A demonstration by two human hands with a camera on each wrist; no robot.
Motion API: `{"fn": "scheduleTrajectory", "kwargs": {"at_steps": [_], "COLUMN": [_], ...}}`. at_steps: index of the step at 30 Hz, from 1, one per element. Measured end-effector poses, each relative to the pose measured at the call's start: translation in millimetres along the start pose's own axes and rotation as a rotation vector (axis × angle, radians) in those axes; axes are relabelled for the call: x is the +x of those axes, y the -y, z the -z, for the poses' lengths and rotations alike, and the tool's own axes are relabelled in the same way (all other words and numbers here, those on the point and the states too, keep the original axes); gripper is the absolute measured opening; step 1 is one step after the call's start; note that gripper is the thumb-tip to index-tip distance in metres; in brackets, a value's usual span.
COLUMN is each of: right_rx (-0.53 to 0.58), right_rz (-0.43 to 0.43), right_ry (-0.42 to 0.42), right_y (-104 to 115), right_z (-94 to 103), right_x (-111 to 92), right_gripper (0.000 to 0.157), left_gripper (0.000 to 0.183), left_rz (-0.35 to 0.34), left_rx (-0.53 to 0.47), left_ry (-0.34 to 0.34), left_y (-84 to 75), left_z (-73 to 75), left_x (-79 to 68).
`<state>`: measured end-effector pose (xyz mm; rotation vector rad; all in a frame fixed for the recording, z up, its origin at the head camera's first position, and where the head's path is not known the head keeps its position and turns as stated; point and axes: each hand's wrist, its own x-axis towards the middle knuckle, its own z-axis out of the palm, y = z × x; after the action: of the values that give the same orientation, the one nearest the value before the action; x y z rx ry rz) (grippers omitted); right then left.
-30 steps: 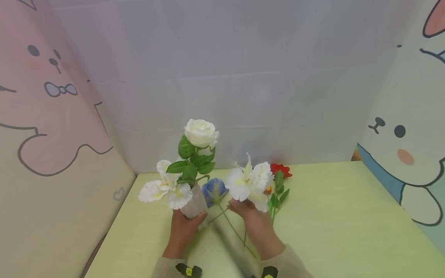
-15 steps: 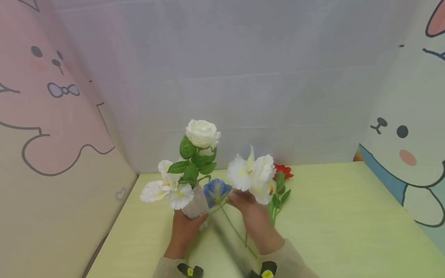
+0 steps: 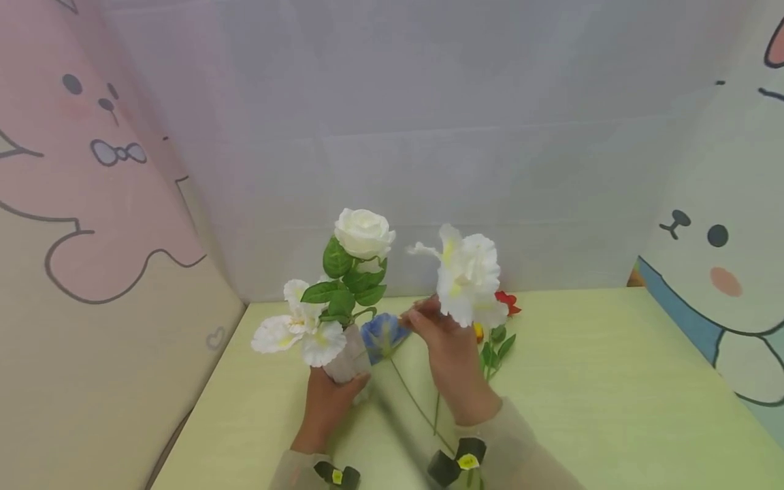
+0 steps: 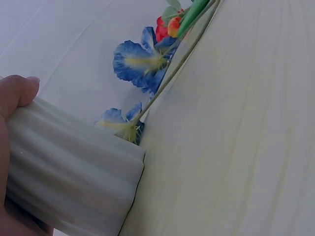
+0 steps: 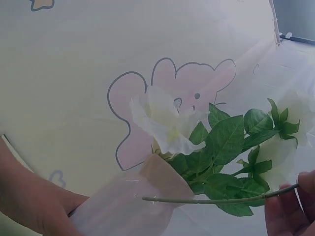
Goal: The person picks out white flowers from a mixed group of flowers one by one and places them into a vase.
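My left hand (image 3: 329,407) holds a white fluted vase (image 3: 349,357) around its side, tilted a little. The vase contains a white rose (image 3: 365,234) with green leaves and a white iris (image 3: 320,342) leaning left. To the right of the vase, my right hand (image 3: 454,364) pinches another white iris just below its bloom (image 3: 470,278). In the right wrist view, that iris's stem (image 5: 216,200) runs sideways across the vase's mouth area, its cut end free; whether it touches the vase I cannot tell. The left wrist view shows the vase's ribbed lower part (image 4: 78,167).
Blue flowers (image 3: 381,338) with long stems lie on the pale yellow-green table (image 3: 612,381), behind and right of the vase. A red flower (image 3: 507,303) and leafy stems (image 3: 499,347) lie further right. A cloth backdrop (image 3: 392,150) stands behind the table.
My right hand has risen with the white iris and shifted slightly right, turning the bloom more upright. The left hand keeps its grip on the vase in nearly the same place.
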<state>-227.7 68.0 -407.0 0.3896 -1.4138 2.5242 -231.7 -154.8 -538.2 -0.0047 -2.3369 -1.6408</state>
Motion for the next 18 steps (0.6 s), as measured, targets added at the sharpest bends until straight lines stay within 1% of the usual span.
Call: {"fn": "scheduleTrajectory", "kwargs": {"at_steps": [3, 6, 8, 12, 15, 18], "right_rx": [-0.003, -0.036, -0.053, -0.033, -0.022, -0.017], "right_rz": [0.008, 0.071, 0.137, 0.211, 0.222, 0.214], "right_ry": [0.001, 0.025, 0.051, 0.086, 0.094, 0.089], "right_y": [5, 8, 9, 9, 11, 12], "right_z": [-5.5, -8.6, -9.8, -12.1, -14.8, -18.5], "right_x": [2, 5, 7, 11, 14, 17], "right_gripper": [0.016, 0.011, 0.012, 0.014, 0.013, 0.012], "left_gripper": [0.082, 0.082, 0.082, 0.083, 0.082, 0.081], "left_rz": [-0.003, 0.0, 0.003, 0.005, -0.003, -0.01], "left_rx": [-0.013, -0.022, -0.019, -0.022, -0.032, -0.038], "left_ry": [0.004, 0.006, 0.005, 0.007, 0.007, 0.005], "left_y": [0.0, 0.2, 0.6, 1.3, 1.1, 0.8], "left_z": [0.1, -0.3, -0.4, -0.3, -0.6, -1.0], "left_x": [0.3, 0.9, 1.3, 1.3, 1.0, 1.0]}}
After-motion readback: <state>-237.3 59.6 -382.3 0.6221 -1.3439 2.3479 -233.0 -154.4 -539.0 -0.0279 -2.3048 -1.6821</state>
